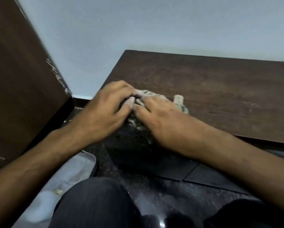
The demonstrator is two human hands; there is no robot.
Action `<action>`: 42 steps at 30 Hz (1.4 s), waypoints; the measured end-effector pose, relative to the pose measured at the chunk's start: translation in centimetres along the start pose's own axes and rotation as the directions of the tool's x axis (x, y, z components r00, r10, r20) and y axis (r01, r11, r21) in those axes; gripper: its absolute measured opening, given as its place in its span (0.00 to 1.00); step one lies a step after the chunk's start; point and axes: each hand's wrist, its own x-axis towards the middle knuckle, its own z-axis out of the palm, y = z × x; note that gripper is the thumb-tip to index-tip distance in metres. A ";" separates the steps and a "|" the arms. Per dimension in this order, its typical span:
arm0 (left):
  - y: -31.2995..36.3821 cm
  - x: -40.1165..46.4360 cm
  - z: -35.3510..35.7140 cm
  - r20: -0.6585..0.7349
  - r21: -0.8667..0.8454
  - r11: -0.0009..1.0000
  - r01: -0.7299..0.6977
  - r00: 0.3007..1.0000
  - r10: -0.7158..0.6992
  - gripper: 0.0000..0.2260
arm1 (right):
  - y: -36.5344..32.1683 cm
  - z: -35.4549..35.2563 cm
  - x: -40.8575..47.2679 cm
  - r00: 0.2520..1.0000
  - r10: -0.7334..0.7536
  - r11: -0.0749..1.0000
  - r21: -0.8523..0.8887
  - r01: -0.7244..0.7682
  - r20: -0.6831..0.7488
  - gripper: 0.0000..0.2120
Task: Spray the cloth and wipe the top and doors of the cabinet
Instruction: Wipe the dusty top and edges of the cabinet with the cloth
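Nearest the camera, the person's knees in dark trousers (95, 203) are filling the bottom of the view, with a dark speckled floor (154, 195) showing between them. To the left of the knees, a pale, translucent plastic bag (67, 175) is lying on the floor; what is inside it is too blurred to make out.

Both bare forearms are reaching forward and meeting at the near left corner of the cabinet. The left hand (108, 109) is lying over the left part of the cloth (179, 102), its fingers bent down onto the fabric and seeming to gather it. The right hand (161, 122) is lying on the cloth just beside it, fingers pointing left and pressing flat, fingertips touching those of the left hand. Motion blur is softening both hands, so the exact hold of the left fingers is hard to judge.

The cloth, a pale, patterned and crumpled rag, is sitting on the cabinet's top at that corner, partly draping over the front edge, with a bunched end sticking out to the right of the right hand.

The dark brown wooden cabinet top (220, 96) is stretching away to the right, showing faint dusty smears. Further left, a tall dark brown panel (19, 79) with scuffed white marks on its edge is standing against the pale blue-grey wall (138, 22).
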 end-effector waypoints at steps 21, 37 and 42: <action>-4.4 -3.6 -4.6 -0.243 -0.021 0.976 0.216 0.946 -0.214 0.18 | -7.2 1.5 10.0 0.995 -0.080 0.997 0.006 0.080 -0.058 0.21; -1.5 -1.7 -0.6 0.006 -0.062 0.997 0.043 0.999 -0.042 0.11 | 7.1 -0.8 -9.5 0.998 0.002 0.997 0.072 -0.007 0.059 0.24; -0.2 0.1 1.2 0.101 -0.037 0.990 -0.140 0.985 0.143 0.10 | 9.0 -2.2 -14.1 0.996 0.084 0.996 0.017 -0.085 0.044 0.25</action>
